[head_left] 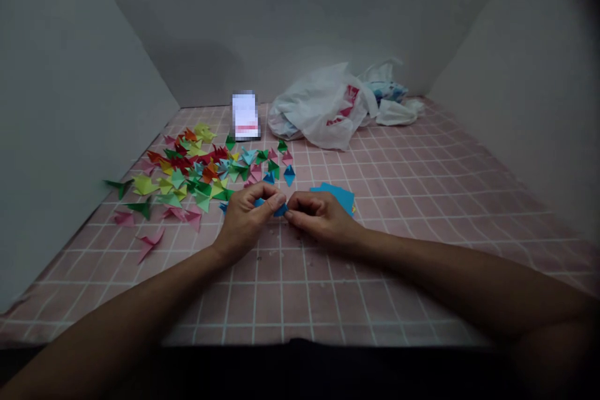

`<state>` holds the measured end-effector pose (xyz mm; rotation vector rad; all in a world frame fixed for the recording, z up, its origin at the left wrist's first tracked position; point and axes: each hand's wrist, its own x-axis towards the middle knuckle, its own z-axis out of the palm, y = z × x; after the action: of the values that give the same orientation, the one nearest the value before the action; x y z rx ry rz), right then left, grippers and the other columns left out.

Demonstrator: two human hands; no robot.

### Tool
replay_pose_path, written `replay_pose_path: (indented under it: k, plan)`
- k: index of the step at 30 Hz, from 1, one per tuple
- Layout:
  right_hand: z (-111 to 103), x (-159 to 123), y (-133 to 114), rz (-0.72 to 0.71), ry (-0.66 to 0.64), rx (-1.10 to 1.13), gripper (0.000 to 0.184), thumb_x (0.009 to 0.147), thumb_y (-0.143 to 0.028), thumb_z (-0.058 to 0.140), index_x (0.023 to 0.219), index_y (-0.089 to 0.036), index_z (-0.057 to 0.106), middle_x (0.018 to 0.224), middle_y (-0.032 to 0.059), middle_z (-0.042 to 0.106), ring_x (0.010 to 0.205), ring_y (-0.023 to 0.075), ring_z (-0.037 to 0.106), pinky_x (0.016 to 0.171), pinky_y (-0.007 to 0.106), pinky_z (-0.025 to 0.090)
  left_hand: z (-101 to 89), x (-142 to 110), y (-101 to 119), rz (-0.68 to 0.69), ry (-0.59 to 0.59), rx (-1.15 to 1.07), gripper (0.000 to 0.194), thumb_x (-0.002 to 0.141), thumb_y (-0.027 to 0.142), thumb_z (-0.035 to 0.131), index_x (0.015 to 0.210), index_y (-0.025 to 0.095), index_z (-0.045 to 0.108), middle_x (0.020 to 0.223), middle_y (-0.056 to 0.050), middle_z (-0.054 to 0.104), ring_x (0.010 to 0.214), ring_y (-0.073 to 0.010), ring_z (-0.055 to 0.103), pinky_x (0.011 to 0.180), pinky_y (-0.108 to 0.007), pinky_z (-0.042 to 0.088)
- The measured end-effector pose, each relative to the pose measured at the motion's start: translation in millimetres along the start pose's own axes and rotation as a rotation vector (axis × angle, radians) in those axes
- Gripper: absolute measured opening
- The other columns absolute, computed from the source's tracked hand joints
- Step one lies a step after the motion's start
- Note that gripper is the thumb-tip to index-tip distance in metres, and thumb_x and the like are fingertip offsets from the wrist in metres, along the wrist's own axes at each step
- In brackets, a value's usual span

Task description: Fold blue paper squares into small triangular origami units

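Between my two hands is a small piece of folded blue paper [280,210], mostly covered by my fingers. My left hand [248,212] pinches it between thumb and forefinger. From the other side my right hand [321,215] grips its right end, with the fingers curled in. Behind my right hand lie several flat blue paper sheets [337,195]. Just past my fingertips stands a small blue folded paper piece [289,175]. To the left spreads a heap of folded paper cranes [201,175] in red, green, yellow, pink and blue.
A phone [245,116] with a lit screen stands upright at the back. Right of it lies a white plastic bag [319,103] with red print, beside a blue and white packet [387,91]. A pink checked cloth [422,200] covers the table, with pale walls on three sides.
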<state>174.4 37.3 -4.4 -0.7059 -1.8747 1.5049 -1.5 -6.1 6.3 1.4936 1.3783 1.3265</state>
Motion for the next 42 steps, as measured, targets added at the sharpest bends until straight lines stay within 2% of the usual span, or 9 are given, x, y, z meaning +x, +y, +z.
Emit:
replay_pose_path:
  k: [8, 13, 18, 22, 24, 28, 33, 38, 42]
  plan:
    - [-0.7, -0.1, 0.5, 0.117, -0.014, 0.156, 0.019, 0.084, -0.029, 0.063, 0.070, -0.020, 0.054, 0.055, -0.0049, 0.055, 0.048, 0.0087, 0.049, 0.047, 0.021, 0.038, 0.9, 6.4, -4.9, -0.076, -0.009, -0.143, 0.034, 0.089, 0.051, 0.065, 0.079, 0.018, 0.071, 0.071, -0.001, 0.066, 0.068, -0.0144, 0.058, 0.067, -0.027, 0.047]
    - [-1.4, 0.5, 1.2, 0.083, -0.026, 0.111, 0.023, 0.083, -0.026, 0.062, 0.064, -0.020, 0.051, 0.053, -0.0050, 0.052, 0.047, 0.0077, 0.044, 0.044, 0.021, 0.033, 1.1, 4.9, -1.1, -0.074, -0.059, -0.100, 0.029, 0.076, 0.042, 0.079, 0.068, 0.018, 0.066, 0.066, 0.001, 0.062, 0.062, -0.0128, 0.054, 0.061, -0.025, 0.044]
    - [-1.3, 0.7, 1.9, 0.099, -0.063, 0.142, 0.023, 0.083, -0.026, 0.063, 0.064, -0.020, 0.051, 0.054, -0.0047, 0.054, 0.048, 0.0081, 0.046, 0.046, 0.022, 0.035, 1.2, 2.1, -0.1, -0.042, -0.033, -0.047, 0.030, 0.082, 0.041, 0.073, 0.064, 0.018, 0.063, 0.060, 0.002, 0.057, 0.059, -0.0117, 0.049, 0.057, -0.025, 0.040]
    - [-2.2, 2.1, 2.1, 0.151, -0.031, 0.162, 0.019, 0.083, -0.029, 0.063, 0.069, -0.020, 0.054, 0.053, -0.0055, 0.054, 0.045, 0.0087, 0.048, 0.045, 0.022, 0.036, 2.2, 5.6, -2.7, -0.090, -0.026, -0.136, 0.038, 0.088, 0.055, 0.065, 0.085, 0.017, 0.072, 0.067, 0.000, 0.060, 0.063, -0.0130, 0.054, 0.060, -0.025, 0.045]
    - [-3.2, 3.3, 2.9, 0.147, -0.002, 0.151, 0.020, 0.084, -0.030, 0.062, 0.069, -0.020, 0.055, 0.053, -0.0051, 0.054, 0.045, 0.0084, 0.047, 0.044, 0.021, 0.035, 2.7, 7.5, -3.3, -0.134, -0.038, -0.186, 0.041, 0.083, 0.057, 0.071, 0.094, 0.018, 0.071, 0.072, 0.000, 0.063, 0.065, -0.0131, 0.057, 0.061, -0.025, 0.048]
    - [-5.4, 5.1, 4.8, 0.095, 0.024, 0.118, 0.022, 0.085, -0.034, 0.064, 0.070, -0.019, 0.058, 0.057, -0.0043, 0.055, 0.048, 0.0089, 0.048, 0.045, 0.022, 0.035, 2.5, 8.1, -3.2, -0.179, -0.121, -0.219, 0.035, 0.070, 0.046, 0.084, 0.077, 0.017, 0.065, 0.066, 0.002, 0.062, 0.061, -0.0114, 0.056, 0.060, -0.024, 0.048]
    - [-6.8, 3.4, 1.7, 0.022, 0.021, 0.031, 0.024, 0.088, -0.033, 0.062, 0.070, -0.019, 0.058, 0.061, -0.0028, 0.056, 0.054, 0.0100, 0.050, 0.052, 0.024, 0.039, 2.3, 4.9, -1.9, -0.148, -0.108, -0.223, 0.026, 0.076, 0.037, 0.079, 0.068, 0.017, 0.064, 0.060, 0.002, 0.062, 0.058, -0.0109, 0.056, 0.060, -0.024, 0.046]
    - [-8.0, 2.0, -0.4, -0.015, 0.052, -0.031, 0.025, 0.090, -0.031, 0.060, 0.069, -0.019, 0.055, 0.061, -0.0032, 0.054, 0.055, 0.0097, 0.047, 0.052, 0.024, 0.036, 4.4, 3.8, -0.4, -0.180, -0.100, -0.242, 0.026, 0.077, 0.039, 0.078, 0.073, 0.018, 0.064, 0.063, 0.003, 0.063, 0.059, -0.0116, 0.060, 0.062, -0.025, 0.051]
    - [-6.9, 3.1, 2.9, -0.004, 0.057, 0.003, 0.025, 0.092, -0.034, 0.058, 0.073, -0.019, 0.055, 0.064, -0.0024, 0.056, 0.057, 0.0106, 0.052, 0.055, 0.025, 0.041, 3.7, 4.1, -1.1, -0.159, -0.112, -0.203, 0.028, 0.080, 0.041, 0.076, 0.069, 0.017, 0.064, 0.062, 0.001, 0.063, 0.058, -0.0110, 0.058, 0.060, -0.024, 0.050]
